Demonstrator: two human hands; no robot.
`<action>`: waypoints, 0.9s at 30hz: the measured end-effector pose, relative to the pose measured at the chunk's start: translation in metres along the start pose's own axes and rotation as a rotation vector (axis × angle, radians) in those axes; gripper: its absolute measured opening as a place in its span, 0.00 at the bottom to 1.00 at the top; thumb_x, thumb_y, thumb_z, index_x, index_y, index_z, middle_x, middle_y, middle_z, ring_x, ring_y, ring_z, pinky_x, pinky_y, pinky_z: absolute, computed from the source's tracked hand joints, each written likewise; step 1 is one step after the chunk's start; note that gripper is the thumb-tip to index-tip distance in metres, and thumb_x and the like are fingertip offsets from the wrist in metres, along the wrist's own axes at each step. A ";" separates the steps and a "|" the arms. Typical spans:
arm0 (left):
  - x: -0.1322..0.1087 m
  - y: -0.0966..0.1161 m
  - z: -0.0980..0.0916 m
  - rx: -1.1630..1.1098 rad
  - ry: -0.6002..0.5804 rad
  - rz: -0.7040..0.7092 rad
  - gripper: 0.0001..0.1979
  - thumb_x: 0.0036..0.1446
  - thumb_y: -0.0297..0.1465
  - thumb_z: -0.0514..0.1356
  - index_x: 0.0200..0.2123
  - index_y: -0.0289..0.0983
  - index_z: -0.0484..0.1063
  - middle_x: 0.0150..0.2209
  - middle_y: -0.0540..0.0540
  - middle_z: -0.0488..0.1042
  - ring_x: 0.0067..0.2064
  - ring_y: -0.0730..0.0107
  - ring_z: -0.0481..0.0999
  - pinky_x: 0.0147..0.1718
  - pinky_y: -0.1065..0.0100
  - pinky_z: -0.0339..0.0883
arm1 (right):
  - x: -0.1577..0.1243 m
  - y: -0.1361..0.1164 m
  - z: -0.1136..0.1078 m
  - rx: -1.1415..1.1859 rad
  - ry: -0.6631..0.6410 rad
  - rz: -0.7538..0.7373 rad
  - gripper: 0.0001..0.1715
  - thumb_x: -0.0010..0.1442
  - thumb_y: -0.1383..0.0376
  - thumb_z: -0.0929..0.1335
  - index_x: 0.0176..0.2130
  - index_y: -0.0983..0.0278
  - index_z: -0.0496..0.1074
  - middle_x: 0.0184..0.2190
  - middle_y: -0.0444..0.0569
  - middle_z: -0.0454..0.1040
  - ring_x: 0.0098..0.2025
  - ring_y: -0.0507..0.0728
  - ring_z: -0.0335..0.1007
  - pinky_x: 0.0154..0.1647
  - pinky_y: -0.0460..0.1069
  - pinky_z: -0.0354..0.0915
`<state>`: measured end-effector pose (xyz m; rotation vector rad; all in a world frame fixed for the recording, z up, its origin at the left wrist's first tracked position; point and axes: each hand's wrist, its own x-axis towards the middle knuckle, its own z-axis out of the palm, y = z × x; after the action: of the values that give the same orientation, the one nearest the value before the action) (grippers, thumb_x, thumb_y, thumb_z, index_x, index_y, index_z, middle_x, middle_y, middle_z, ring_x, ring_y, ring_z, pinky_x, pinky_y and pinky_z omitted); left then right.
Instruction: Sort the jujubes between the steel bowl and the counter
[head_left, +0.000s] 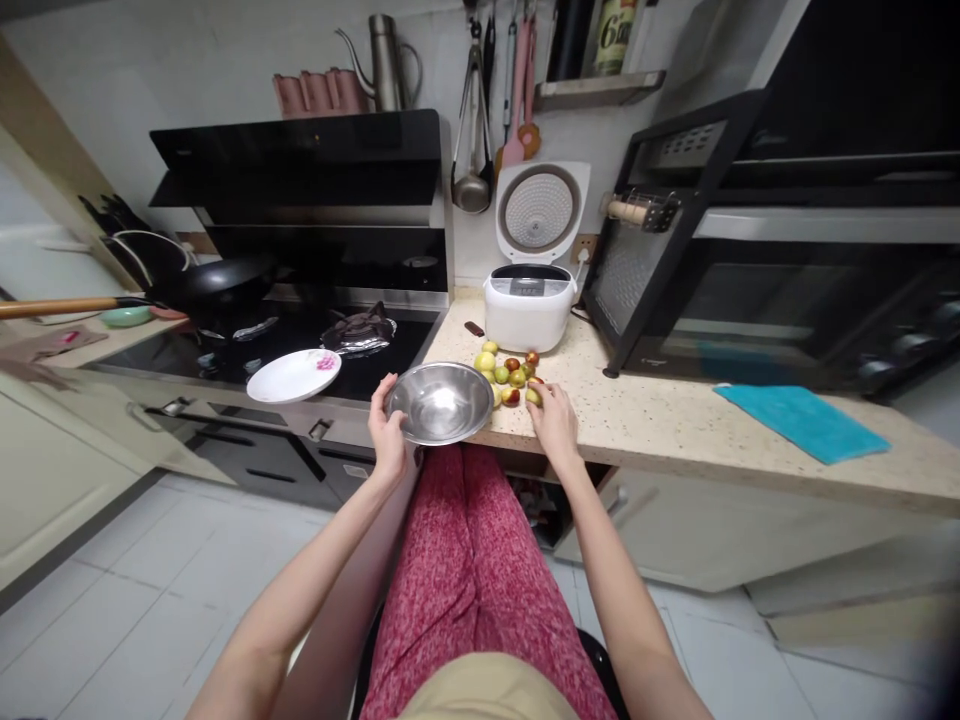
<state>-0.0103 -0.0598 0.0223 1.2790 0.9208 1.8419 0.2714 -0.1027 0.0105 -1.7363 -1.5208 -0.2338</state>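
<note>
My left hand [388,425] grips the left rim of a shiny metal bowl [441,405], thumb at the near rim. The bowl is held at the counter's front edge, slightly tilted, and its inside shows bare metal. On the counter right of it lies a loose group of small green, yellow and red-brown fruits, which look like fresh jujubes [517,378]. At the right side of this group, my right hand [555,420] has its fingers closed on one jujube [533,396].
Behind the fruits stands a white rice cooker [527,310] with its lid up. A white plate [294,376] rests at the front of the stove [405,330], near a black wok [217,285]. To the right are a teal cloth [806,420] and an oven [795,310] in a black rack.
</note>
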 end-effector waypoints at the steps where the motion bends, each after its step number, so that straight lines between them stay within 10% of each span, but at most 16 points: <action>1: 0.000 -0.001 -0.002 0.026 -0.017 0.040 0.30 0.48 0.22 0.57 0.57 0.42 0.75 0.66 0.45 0.71 0.73 0.53 0.62 0.76 0.50 0.49 | 0.000 0.001 0.001 0.000 0.007 0.009 0.20 0.66 0.67 0.64 0.54 0.63 0.75 0.48 0.59 0.74 0.50 0.67 0.70 0.50 0.59 0.70; 10: 0.000 0.003 -0.014 0.311 -0.203 0.318 0.20 0.68 0.45 0.58 0.57 0.42 0.74 0.66 0.40 0.70 0.75 0.47 0.57 0.74 0.40 0.46 | 0.002 -0.038 -0.014 0.457 0.086 -0.040 0.16 0.64 0.63 0.69 0.52 0.61 0.72 0.48 0.56 0.75 0.47 0.63 0.73 0.45 0.56 0.73; 17: -0.003 0.004 -0.015 0.415 -0.245 0.365 0.20 0.72 0.45 0.53 0.55 0.41 0.77 0.63 0.40 0.73 0.74 0.50 0.60 0.72 0.42 0.52 | 0.029 -0.096 -0.004 0.515 -0.339 -0.308 0.16 0.59 0.75 0.71 0.46 0.62 0.73 0.46 0.52 0.77 0.50 0.62 0.74 0.53 0.57 0.68; 27: -0.002 0.001 -0.015 0.442 -0.264 0.387 0.21 0.73 0.45 0.51 0.46 0.41 0.81 0.54 0.41 0.79 0.63 0.53 0.72 0.70 0.44 0.57 | 0.056 -0.110 0.023 0.123 -0.663 -0.365 0.14 0.56 0.75 0.76 0.42 0.64 0.79 0.40 0.54 0.80 0.41 0.61 0.76 0.41 0.50 0.64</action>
<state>-0.0239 -0.0640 0.0186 2.0405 1.0200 1.7375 0.1785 -0.0501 0.0769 -1.4958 -2.2752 0.2830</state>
